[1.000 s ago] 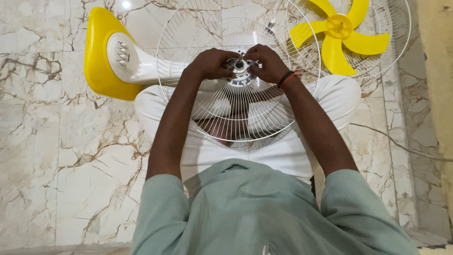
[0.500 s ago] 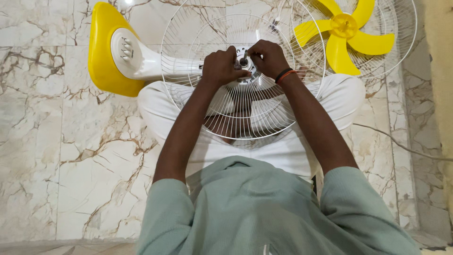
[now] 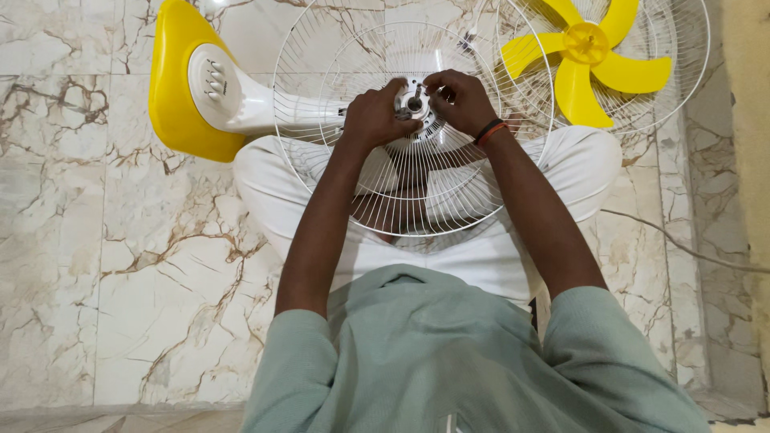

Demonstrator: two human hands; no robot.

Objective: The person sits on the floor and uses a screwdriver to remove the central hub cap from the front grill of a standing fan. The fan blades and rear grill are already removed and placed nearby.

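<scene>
A white wire fan guard (image 3: pixel 417 200) lies across my lap, fixed to a fan body with a white neck and a yellow base (image 3: pixel 172 88) that rests on the floor to the left. My left hand (image 3: pixel 373 116) grips the left side of the round motor hub (image 3: pixel 413 103) at the guard's centre. On the hub's right side my right hand (image 3: pixel 461 100) pinches it with the fingertips; a dark and red band sits on that wrist. Whether a small part sits between the fingers is hidden.
A second wire guard (image 3: pixel 682 72) lies at the upper right with a yellow fan blade (image 3: pixel 589 60) in it. Marble floor tiles (image 3: pixel 120 265) surround me. A thin cord (image 3: pixel 682 244) runs across the floor at the right, near a beige wall (image 3: pixel 750 160).
The view has shifted slightly, so the fan and hands sit a little further right. Both hands stay on the hub, with the right fingers working at its top edge.
</scene>
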